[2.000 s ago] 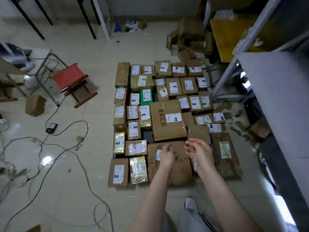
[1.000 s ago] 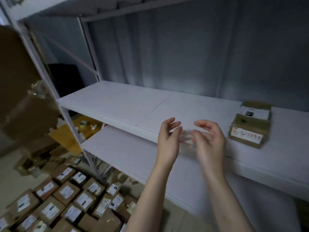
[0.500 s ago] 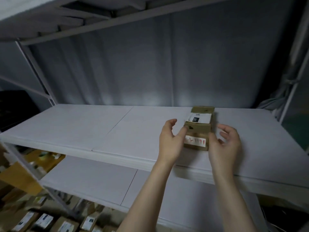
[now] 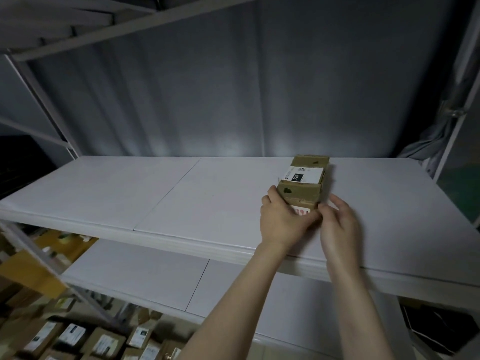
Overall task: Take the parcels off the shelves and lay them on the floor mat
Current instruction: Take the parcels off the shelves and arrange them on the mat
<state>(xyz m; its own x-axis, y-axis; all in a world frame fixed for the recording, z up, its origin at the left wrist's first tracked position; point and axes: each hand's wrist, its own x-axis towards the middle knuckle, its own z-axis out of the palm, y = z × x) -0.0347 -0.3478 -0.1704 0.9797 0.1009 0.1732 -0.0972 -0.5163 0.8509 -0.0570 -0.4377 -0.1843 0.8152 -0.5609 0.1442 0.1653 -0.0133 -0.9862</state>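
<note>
Two small brown cardboard parcels sit close together on the white upper shelf [image 4: 181, 198], right of its middle. The farther parcel [image 4: 305, 175] carries a white label with a black patch. The nearer parcel [image 4: 301, 211] shows a white label with red marks, mostly covered by my fingers. My left hand [image 4: 281, 220] wraps the nearer parcel's left side and front. My right hand [image 4: 337, 226] presses against its right front corner. Whether the farther parcel rests on the nearer one or behind it is unclear.
A second white shelf [image 4: 142, 279] runs below. Grey metal uprights [image 4: 39, 105] frame the rack, and a grey curtain hangs behind it. Several labelled parcels [image 4: 72, 339] lie on the floor at the lower left, beside a yellow carton [image 4: 23, 271].
My view swung from the floor parcels up to the shelf. Both hands reached forward and closed on the nearer parcel, which they were only flanking half a second ago.
</note>
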